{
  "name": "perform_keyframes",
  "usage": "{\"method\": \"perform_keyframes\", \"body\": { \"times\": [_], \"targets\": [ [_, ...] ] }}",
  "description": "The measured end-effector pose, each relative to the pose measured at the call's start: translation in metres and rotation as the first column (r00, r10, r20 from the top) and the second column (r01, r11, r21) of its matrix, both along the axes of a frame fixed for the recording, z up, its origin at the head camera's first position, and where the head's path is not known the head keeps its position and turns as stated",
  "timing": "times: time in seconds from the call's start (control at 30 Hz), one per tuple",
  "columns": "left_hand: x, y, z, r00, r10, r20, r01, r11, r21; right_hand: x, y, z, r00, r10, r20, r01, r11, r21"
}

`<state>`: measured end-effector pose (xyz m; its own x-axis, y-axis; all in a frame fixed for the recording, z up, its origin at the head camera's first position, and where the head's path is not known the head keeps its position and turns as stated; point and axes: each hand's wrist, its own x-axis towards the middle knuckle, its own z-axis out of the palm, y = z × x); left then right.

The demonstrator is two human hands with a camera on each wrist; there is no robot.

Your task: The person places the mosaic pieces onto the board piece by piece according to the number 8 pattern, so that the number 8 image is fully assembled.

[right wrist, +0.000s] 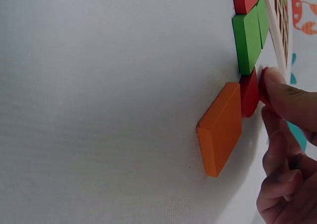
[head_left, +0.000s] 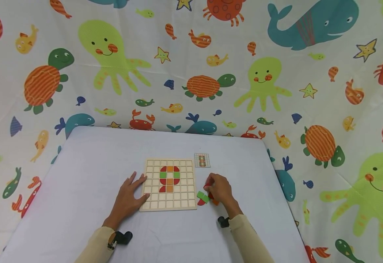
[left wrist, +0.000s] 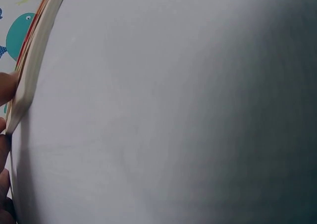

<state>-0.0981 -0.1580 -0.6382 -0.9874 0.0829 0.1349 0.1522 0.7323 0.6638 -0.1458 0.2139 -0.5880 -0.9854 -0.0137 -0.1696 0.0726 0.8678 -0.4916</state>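
Note:
A wooden grid board (head_left: 168, 210) lies on the table, with red, orange and green blocks (head_left: 170, 181) set in several of its squares. My left hand (head_left: 125, 201) rests at the board's left side, fingers and thumb touching its edge. To the right of the board, my right hand (head_left: 220, 189) pinches a small red block (right wrist: 263, 87) between thumb and fingers. Loose pieces lie close by that hand: green blocks (head_left: 203, 196), a red rounded block (head_left: 201, 202), another red block (right wrist: 250, 95) and an orange block (right wrist: 220, 130). The fingers hide part of the pinched block.
A small pattern card (head_left: 202, 160) lies beyond the board's upper right corner. The white-covered table (head_left: 106, 164) ends at a cloth backdrop (head_left: 165, 120) printed with sea animals. Both wrists carry black camera straps.

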Motion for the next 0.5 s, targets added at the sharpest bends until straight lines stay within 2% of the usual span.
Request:
{"method": "perform_keyframes", "body": {
  "times": [0.13,0.27,0.5],
  "targets": [
    [0.0,0.0,0.001,1.0,0.003,0.018,-0.003,1.0,0.0,0.002,-0.001,0.001,0.999,-0.03,-0.011,0.029,0.994,-0.104],
    [0.001,0.0,0.001,1.0,0.008,0.029,-0.008,1.0,-0.003,0.006,-0.008,0.002,0.999,-0.034,-0.038,0.024,0.973,-0.229],
    [0.001,0.002,0.004,1.0,0.012,0.029,-0.012,1.0,0.002,0.011,-0.032,0.006,0.996,-0.046,-0.08,0.018,0.947,-0.322]
  ]
}}
